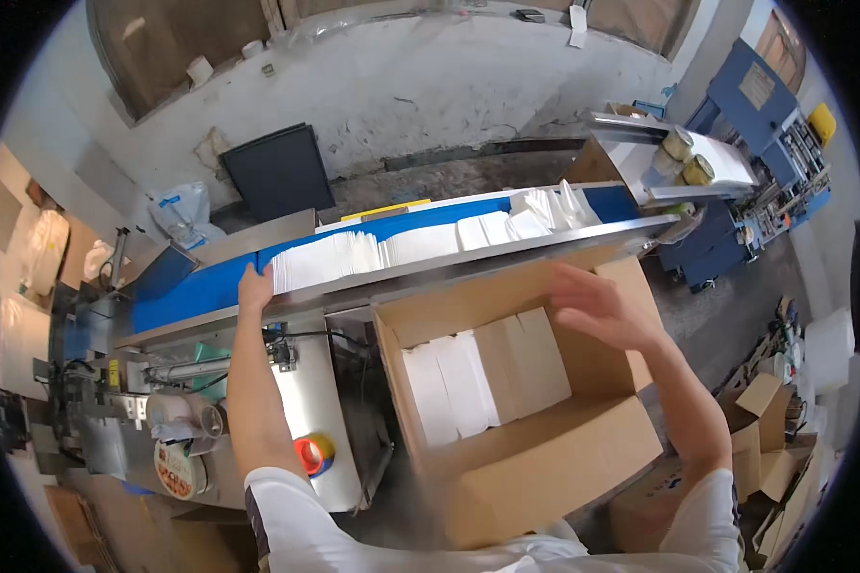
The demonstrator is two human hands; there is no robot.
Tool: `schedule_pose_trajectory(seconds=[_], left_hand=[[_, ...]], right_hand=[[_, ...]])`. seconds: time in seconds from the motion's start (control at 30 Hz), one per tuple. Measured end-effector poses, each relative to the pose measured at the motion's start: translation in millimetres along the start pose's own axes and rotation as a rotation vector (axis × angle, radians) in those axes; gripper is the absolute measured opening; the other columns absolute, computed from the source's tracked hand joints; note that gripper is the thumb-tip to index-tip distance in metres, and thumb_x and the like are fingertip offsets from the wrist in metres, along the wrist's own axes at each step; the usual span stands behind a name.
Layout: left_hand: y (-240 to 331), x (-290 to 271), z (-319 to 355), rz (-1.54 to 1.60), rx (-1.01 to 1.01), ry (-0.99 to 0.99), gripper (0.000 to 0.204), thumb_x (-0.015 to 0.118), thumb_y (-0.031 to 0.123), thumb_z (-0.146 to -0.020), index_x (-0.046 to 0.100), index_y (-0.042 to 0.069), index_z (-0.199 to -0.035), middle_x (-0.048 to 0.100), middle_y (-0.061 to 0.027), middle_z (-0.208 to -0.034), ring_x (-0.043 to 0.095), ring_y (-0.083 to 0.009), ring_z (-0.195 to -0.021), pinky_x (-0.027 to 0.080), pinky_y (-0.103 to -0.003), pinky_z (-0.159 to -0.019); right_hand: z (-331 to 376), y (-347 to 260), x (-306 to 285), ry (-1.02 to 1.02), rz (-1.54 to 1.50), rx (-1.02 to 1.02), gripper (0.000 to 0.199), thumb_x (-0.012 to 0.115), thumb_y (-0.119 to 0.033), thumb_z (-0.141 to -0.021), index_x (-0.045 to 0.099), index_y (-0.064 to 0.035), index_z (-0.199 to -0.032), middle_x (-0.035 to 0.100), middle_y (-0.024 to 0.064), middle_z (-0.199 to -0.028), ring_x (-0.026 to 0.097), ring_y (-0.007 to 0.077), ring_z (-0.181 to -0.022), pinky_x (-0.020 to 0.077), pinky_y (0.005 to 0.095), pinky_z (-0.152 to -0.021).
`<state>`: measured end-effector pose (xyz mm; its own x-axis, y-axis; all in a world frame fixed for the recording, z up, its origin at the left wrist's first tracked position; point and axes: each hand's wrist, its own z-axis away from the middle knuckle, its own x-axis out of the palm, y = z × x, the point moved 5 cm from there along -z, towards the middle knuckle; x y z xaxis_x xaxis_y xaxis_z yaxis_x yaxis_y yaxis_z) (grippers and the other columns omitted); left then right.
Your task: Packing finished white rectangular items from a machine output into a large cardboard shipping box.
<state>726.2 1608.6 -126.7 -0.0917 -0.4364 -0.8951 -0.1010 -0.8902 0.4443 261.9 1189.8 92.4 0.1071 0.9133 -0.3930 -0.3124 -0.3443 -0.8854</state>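
Note:
My left hand (254,287) is at the left end of a long row of thin white paper pieces (327,260) on a blue conveyor belt (191,292). Its fingertips stand apart against the end piece, not wrapped round it. The pieces stand on edge, close together; toward the right end some lean and fan out. My right hand (604,307), slightly blurred, hovers over the far right part of an open cardboard box (554,477). Its fingers stretch leftward with nothing visible in them. Inside the box lie white pieces (449,387) and a brown cardboard sheet (523,367).
A metal rail (468,260) runs along the belt's near side. Left of the box stands a metal cabinet with a red and yellow tape roll (312,456) on top. Blue machinery (755,119) is at the far right. Folded cartons (760,430) lie at the lower right.

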Motion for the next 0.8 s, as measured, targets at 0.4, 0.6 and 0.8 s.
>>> schedule_pose_trajectory(seconds=[0.4,0.6,0.8], left_hand=[[148.8,-71.7,250.8,0.871,0.214,-0.009,0.033,0.063,0.027,-0.1,0.064,0.0,-0.12,0.063,0.0019,-0.083,0.054,-0.0069,-0.073,0.044,-0.022,-0.062],[467.4,1.5,503.1,0.933,0.481,-0.328,0.03,0.063,0.019,-0.101,0.062,-0.001,-0.124,0.071,-0.009,-0.102,0.068,-0.0142,-0.09,0.054,-0.024,-0.075],[654.0,134.1,649.7,0.837,0.592,-0.857,0.029,0.061,0.019,-0.101,0.064,-0.003,-0.12,0.071,-0.0134,-0.1,0.07,-0.0164,-0.08,0.056,-0.026,-0.068]], right_hand=[[476.2,248.7,-163.7,0.713,-0.515,0.049,0.056,0.068,-0.025,-0.097,0.05,-0.0007,-0.144,0.066,0.0125,-0.126,0.066,0.0219,-0.111,0.0544,0.0354,-0.092],[630.4,370.4,-133.3,0.933,-0.887,0.305,0.056,0.069,-0.026,-0.096,0.051,0.0015,-0.141,0.066,0.0154,-0.125,0.068,0.0221,-0.107,0.0566,0.0337,-0.088],[632.4,391.4,-163.6,0.899,-0.911,0.347,0.057,0.067,-0.025,-0.098,0.048,0.0046,-0.143,0.064,0.0175,-0.129,0.066,0.0224,-0.111,0.055,0.0335,-0.091]])
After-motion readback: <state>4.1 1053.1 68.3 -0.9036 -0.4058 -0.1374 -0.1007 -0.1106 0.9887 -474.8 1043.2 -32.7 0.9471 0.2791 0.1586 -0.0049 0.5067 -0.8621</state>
